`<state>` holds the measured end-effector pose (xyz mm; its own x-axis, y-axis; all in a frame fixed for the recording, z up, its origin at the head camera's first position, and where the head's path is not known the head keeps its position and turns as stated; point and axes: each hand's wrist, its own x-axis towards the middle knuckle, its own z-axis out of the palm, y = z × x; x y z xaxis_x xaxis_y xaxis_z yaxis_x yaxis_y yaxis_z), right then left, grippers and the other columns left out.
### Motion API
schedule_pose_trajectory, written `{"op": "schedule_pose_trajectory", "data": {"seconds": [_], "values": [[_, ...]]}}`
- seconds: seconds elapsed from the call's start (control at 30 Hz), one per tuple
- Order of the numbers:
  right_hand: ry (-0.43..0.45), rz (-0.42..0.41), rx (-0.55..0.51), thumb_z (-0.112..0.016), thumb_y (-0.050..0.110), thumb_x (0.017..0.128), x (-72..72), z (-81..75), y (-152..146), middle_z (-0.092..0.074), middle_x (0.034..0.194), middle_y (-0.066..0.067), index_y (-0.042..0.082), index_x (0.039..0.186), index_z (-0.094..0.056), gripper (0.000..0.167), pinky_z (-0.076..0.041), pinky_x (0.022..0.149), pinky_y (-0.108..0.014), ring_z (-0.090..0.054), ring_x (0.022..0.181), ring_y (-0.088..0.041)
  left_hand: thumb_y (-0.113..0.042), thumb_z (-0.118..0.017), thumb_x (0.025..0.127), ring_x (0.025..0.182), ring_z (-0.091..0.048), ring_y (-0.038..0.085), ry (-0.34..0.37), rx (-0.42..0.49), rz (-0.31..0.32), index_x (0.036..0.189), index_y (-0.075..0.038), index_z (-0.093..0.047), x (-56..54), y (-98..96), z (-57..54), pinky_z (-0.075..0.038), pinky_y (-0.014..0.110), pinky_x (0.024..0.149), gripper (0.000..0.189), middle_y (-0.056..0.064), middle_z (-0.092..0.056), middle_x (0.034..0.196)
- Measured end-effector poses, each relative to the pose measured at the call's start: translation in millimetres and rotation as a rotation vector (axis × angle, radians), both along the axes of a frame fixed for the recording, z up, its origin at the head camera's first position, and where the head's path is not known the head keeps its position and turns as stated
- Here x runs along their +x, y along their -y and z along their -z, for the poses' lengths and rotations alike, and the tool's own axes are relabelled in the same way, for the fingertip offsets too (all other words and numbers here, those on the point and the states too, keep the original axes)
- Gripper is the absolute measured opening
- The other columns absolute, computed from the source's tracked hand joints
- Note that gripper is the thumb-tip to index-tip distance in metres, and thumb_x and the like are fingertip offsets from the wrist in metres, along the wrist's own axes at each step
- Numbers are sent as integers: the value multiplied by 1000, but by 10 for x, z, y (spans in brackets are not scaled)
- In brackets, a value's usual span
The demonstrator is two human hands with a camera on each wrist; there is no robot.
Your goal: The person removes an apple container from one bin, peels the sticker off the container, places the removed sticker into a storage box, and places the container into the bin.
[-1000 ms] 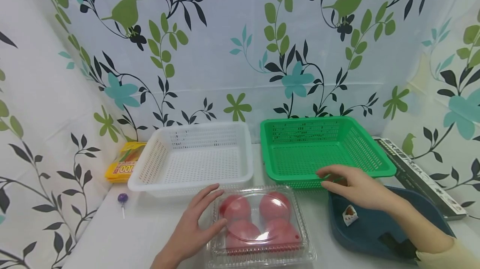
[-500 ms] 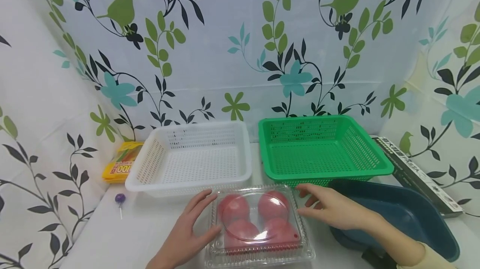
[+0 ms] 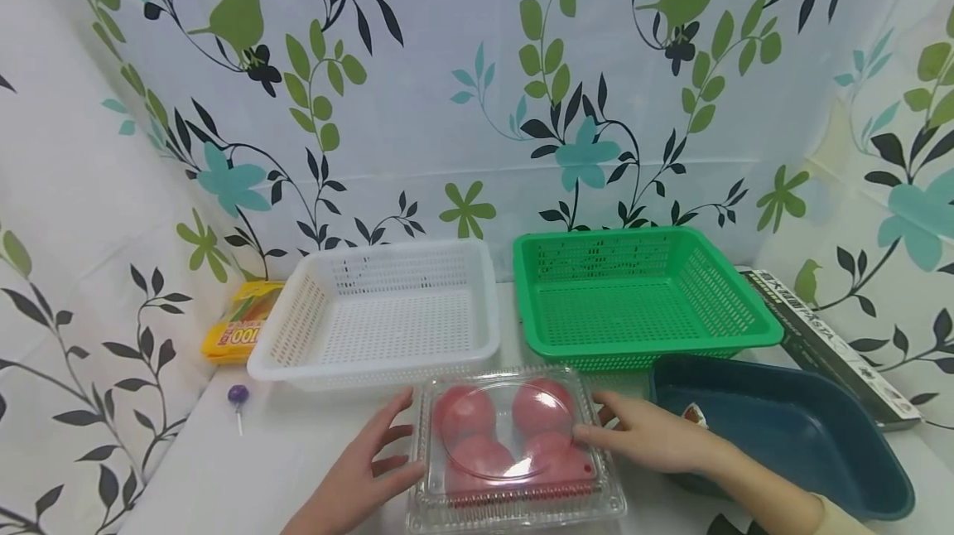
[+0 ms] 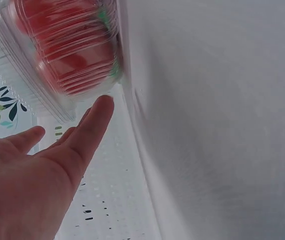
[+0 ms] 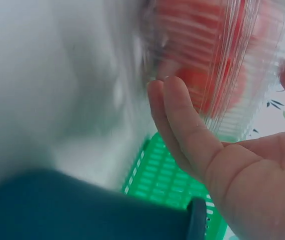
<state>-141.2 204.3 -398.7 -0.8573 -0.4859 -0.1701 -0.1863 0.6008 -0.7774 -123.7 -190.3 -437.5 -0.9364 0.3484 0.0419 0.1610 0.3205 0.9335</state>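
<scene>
A clear plastic clamshell box (image 3: 503, 498) lies on the white table at the front centre, its lid down over several large red round fruits (image 3: 547, 407) like tomatoes. Beside its left wall is my left hand (image 3: 365, 469), fingers spread and thumb apart. In the left wrist view the fingertips (image 4: 104, 102) come right up to the box's lower edge. My right hand (image 3: 652, 436) is at the opposite side, thumb over the lid's right rim. In the right wrist view its extended fingers (image 5: 177, 95) lie along the ribbed side wall.
Behind the box stand a white basket (image 3: 402, 365) and a green basket (image 3: 648, 344). A dark blue basin (image 3: 820, 436) on the right holds a small wrapped piece (image 3: 695, 415). A black box (image 3: 835, 353), a purple lollipop (image 3: 238, 394) and a yellow packet (image 3: 242, 324) are around the edges.
My right hand has moved left from over the blue basin to the clamshell box's right side. My left hand has lowered slightly beside the box, its fingers closer to the wall.
</scene>
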Motion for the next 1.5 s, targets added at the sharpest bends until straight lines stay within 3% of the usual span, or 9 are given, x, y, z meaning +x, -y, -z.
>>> {"op": "schedule_pose_trajectory", "data": {"seconds": [0.2,0.33,0.47,0.77,0.93,1.07,1.2,1.33,1.5], "values": [[101,47,-78,-59,44,101,22,45,65,-64,114,-6,2,150,-40,67,-51,90,-52,-60,108,-26,-17,-72,95,135,-43,47,79,49,75,162,-16,-22,-3,41,-8,-55,33,93,83,26,-27,159],[178,103,-117,-59,47,100,50,68,90,-59,131,-16,0,155,-31,77,-43,101,-62,-52,125,-37,-18,-70,96,137,-40,46,104,54,100,163,-18,-19,-15,67,25,-54,31,95,84,26,-25,160],[243,145,-174,-59,47,100,64,102,110,-42,151,-25,-2,158,-23,84,-27,111,-67,-31,142,-45,-20,-73,94,140,-35,48,129,62,124,163,-18,-16,-40,84,74,-52,30,97,89,25,-21,162],[316,192,-287,-60,43,100,63,215,122,-34,155,-27,-2,157,-24,81,-20,112,-69,-21,145,-46,-31,-73,94,142,-28,52,188,100,178,164,-18,-13,-52,69,102,-51,35,99,93,25,-15,164],[425,207,-403,-58,39,102,67,276,95,-31,154,-30,-3,158,-16,82,-29,111,-67,-28,142,-47,-38,-73,93,141,-31,52,181,130,192,164,-19,-13,-62,46,129,-52,41,100,95,26,-15,163],[518,192,-490,-56,37,103,77,297,61,-29,153,-32,-3,159,-6,84,-40,105,-62,-40,135,-42,-37,-75,92,139,-33,53,162,154,201,164,-18,-13,-72,48,161,-52,37,98,97,27,-14,163],[568,170,-548,-56,32,104,101,299,27,-15,156,-37,-2,159,5,88,-44,104,-58,-40,134,-39,-36,-76,91,139,-30,55,145,181,223,164,-18,-12,-76,58,181,-52,33,98,98,28,-10,163],[609,103,-636,-55,22,103,104,299,-13,-11,157,-35,2,159,9,88,-47,101,-55,-42,132,-36,-40,-74,92,138,-29,59,124,197,239,164,-19,-11,-64,63,171,-52,33,98,98,30,-7,163],[646,15,-701,-51,17,105,91,277,-77,-18,157,-32,6,159,13,85,-46,101,-56,-43,132,-31,-50,-71,91,135,-34,59,90,192,194,164,-21,-14,-24,52,137,-53,31,94,97,29,-9,163]]}}
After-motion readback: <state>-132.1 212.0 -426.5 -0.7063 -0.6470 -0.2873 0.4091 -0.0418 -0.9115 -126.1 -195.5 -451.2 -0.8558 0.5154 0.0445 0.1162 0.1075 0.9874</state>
